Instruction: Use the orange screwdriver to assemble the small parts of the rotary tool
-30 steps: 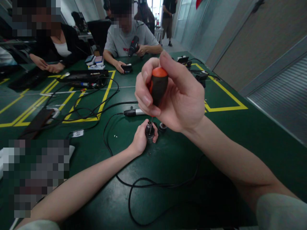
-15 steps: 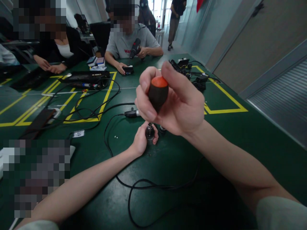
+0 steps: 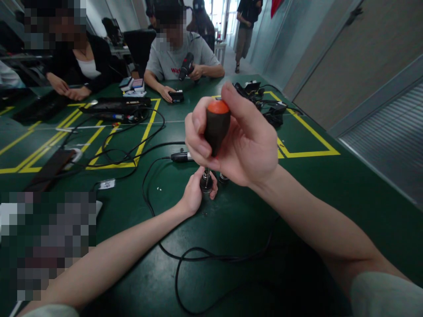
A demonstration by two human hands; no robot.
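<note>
Right hand point(image 3: 246, 147) clamped on screwdriver point(image 3: 216, 125), now lower, shaft nearly hidden; left hand point(image 3: 192, 199) pinches connector point(image 3: 206, 182) under tip, frame centre.

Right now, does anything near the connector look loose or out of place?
Nothing looks damaged. Two white bits lie loose on the table left of the connector held by the left hand; the right hand holds the screwdriver upright on it.

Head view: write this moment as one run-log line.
right hand: grips black orange-capped screwdriver, upright | left hand: holds small black-and-silver round connector on green table | black cable loops nearby
</note>
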